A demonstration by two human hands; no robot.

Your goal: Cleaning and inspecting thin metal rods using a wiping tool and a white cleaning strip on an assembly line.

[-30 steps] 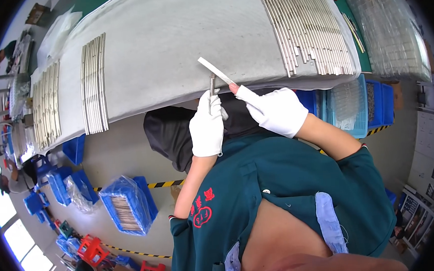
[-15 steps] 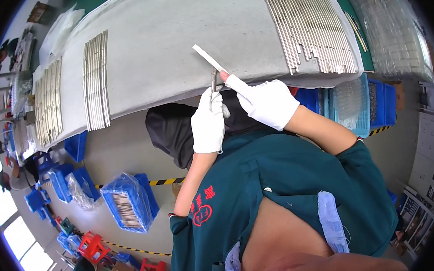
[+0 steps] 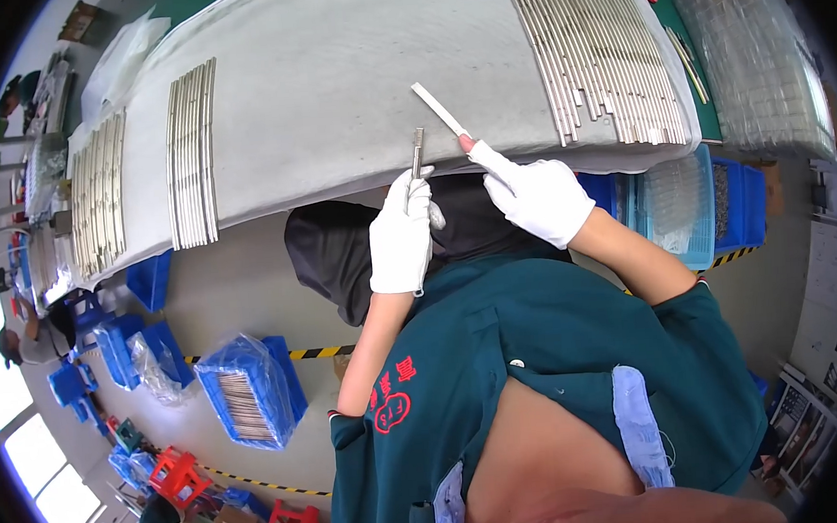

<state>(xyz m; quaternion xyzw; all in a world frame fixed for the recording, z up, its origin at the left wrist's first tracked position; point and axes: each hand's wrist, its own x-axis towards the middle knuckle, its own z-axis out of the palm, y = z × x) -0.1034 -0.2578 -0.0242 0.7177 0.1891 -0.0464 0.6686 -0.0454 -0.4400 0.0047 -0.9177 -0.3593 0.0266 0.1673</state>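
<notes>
A white glove covers my left hand, which is closed around a slim metal rod; its upper end stands out above the fingers at the table's near edge. My right hand, gloved with a bare fingertip showing, grips a narrow white strip between thumb and finger. The strip slants up and left over the grey cloth and is apart from the rod's tip. How far the rod runs down inside the left hand is hidden.
Metal rods lie side by side on the grey-covered table: a large group at right, a smaller group at left and another farther left. Clear plastic trays stand at far right. Blue bins sit below the table.
My right hand has moved to the right with the white strip, which crossed by the rod's end before and now is away from it. My left hand has hardly moved.
</notes>
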